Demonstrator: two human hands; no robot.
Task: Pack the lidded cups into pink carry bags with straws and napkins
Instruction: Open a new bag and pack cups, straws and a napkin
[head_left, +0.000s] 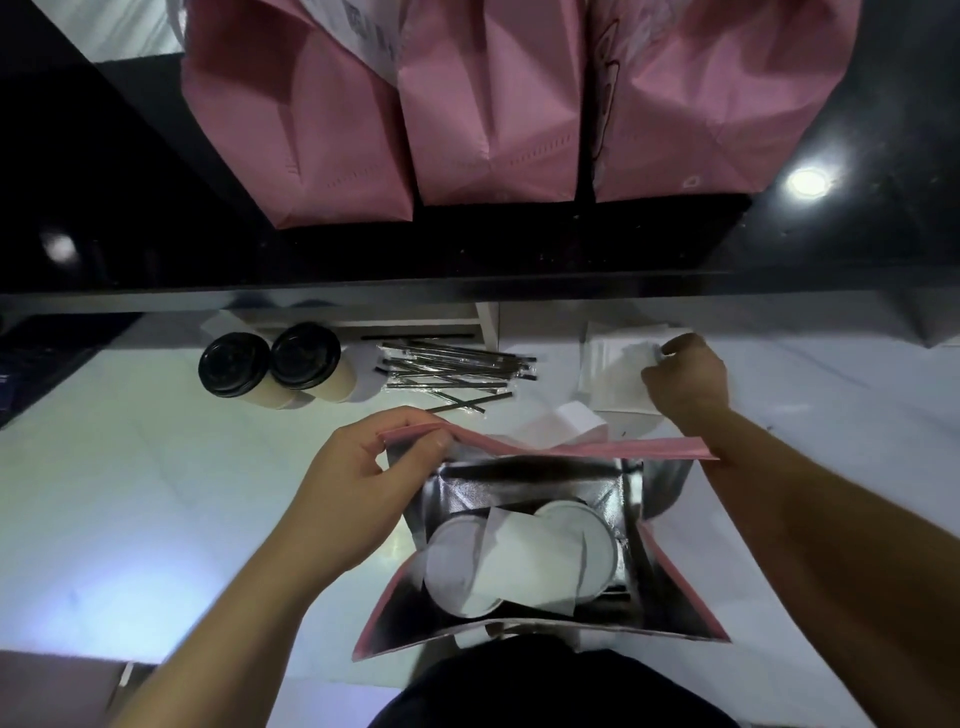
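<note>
Both hands grip: left hand (358, 483) fingers pinch the bag (524, 623) rim, right hand (685, 379) fingers pinch a napkin (631, 358).

Glossy black raised counter ledge (130, 171) across far side, speckled surface mirroring round ceiling light (807, 182) near right end, fainter glint toward left end. White lower counter (104, 467) below ledge, running to near edge. White slotted box (415, 325) against ledge foot, mid-counter. Brown cardboard-like surface (57, 686) at near left corner, partly cut off.
</note>
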